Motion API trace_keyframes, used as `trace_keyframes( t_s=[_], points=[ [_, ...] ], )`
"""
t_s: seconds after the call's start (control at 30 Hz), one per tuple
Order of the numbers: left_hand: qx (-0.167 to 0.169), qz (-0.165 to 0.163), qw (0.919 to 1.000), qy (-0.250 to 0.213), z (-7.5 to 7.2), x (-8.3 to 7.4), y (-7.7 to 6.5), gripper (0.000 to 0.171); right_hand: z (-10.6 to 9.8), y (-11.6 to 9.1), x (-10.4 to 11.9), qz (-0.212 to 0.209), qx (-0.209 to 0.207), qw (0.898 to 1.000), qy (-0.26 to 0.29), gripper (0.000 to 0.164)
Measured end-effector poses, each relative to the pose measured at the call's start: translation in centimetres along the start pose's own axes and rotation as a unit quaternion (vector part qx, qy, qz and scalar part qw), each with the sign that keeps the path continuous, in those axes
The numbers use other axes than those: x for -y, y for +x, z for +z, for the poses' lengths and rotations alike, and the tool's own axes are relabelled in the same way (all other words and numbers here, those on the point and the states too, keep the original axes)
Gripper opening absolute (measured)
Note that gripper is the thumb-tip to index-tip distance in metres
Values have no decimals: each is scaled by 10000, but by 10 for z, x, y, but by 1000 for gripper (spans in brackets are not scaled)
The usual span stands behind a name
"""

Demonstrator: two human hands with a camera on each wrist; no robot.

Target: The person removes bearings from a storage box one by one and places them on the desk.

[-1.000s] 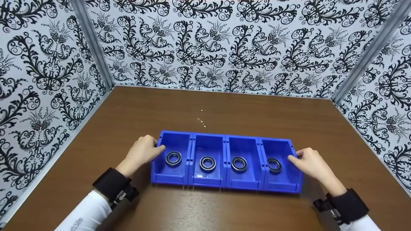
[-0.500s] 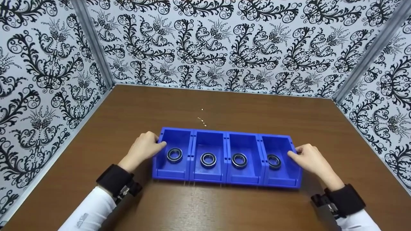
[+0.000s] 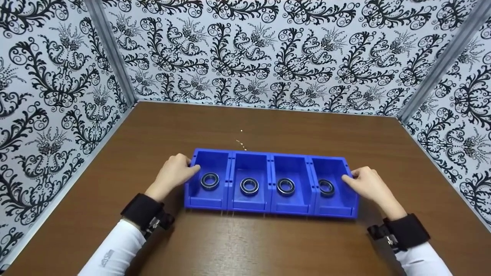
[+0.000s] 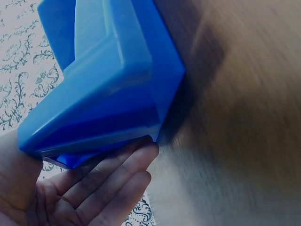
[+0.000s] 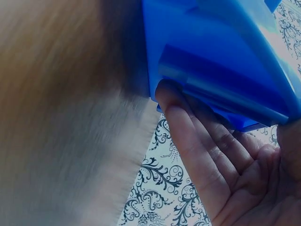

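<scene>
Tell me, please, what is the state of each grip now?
Left grip: closed, holding the left end of the blue bins.
Right grip: closed, holding their right end.

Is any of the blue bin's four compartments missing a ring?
No, in the head view every compartment of the blue bin holds one dark ring.

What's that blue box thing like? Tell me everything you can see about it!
The blue bin row looks like shiny plastic: four open-topped compartments side by side, with slotted dividers and low front lips. A dark ring lies in each. It slants slightly in the head view. The left hand grips one end, the right hand the other. Whether its base touches the table is unclear.
</scene>
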State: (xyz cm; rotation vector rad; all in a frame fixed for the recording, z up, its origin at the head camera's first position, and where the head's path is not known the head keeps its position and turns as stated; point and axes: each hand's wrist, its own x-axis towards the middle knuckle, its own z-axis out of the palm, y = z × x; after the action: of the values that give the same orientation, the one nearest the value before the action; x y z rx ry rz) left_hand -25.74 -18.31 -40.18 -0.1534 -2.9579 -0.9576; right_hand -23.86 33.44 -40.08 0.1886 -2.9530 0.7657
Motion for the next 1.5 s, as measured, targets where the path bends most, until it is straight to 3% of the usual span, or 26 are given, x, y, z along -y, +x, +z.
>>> trace_keyframes(
  t_s=[0.33,0.67,1.13,1.5],
  points=[
    [-188,20,9998,-24,3,2,10,52,1,10,-3,109,46,9999,-8,42],
    [-235,-82,9997,-38,5,2,18,51,-1,19,-3,147,96,9998,51,31],
    [-411,-192,9988,-200,9,5,31,51,-1,28,-4,276,145,9995,43,41],
    [-524,-225,9982,-159,11,6,40,50,0,38,-5,264,26,9996,58,32]
  ],
)
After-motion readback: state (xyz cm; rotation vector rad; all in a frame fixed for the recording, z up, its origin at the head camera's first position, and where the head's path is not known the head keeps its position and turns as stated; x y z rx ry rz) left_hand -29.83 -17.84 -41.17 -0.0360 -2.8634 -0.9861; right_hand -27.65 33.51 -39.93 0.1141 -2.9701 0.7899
